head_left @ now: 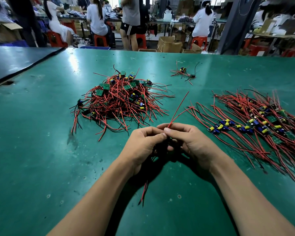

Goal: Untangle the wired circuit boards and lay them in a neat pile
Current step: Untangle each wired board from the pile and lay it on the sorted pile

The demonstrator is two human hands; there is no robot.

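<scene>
Green bench mat (41,150), scuffed and pitted, is filling the near and middle ground; its near edge is running out of view.

- Two bare forearms are entering from the bottom edge and meeting at centre.
- Left hand (144,147): fingers are curling inward, tips closing against the right hand's on the held wired board (178,109).
- Right hand (192,145): thumb and forefinger are pinching the base of the red leads (183,100); the other fingers are curling underneath.
- Held wired board: the board itself is lying hidden between the palms, with only a dark patch showing there. Two red leads are rising from the pinch and forking up and to the right. Trailing leads (144,191), red and black, are hanging out below the left hand toward the mat; whether they are touching it is hard to tell.
- Sorted pile (255,126): lying to the right of the hands, boards with yellow and blue parts in a loose row, wires fanning roughly parallel. Its right side is being cut off by the frame edge.
- Tangled heap (119,99): sitting beyond the hands, left of centre, green boards half buried in red and black wire; no count is possible.
- Small cluster (183,73): a few wired boards lying apart, farther back.
- Dark mat (15,62): overlapping the far left corner.
- Background: several people are sitting or standing at other benches, on red stools (100,40), among cardboard boxes (170,44), all blurred.
</scene>
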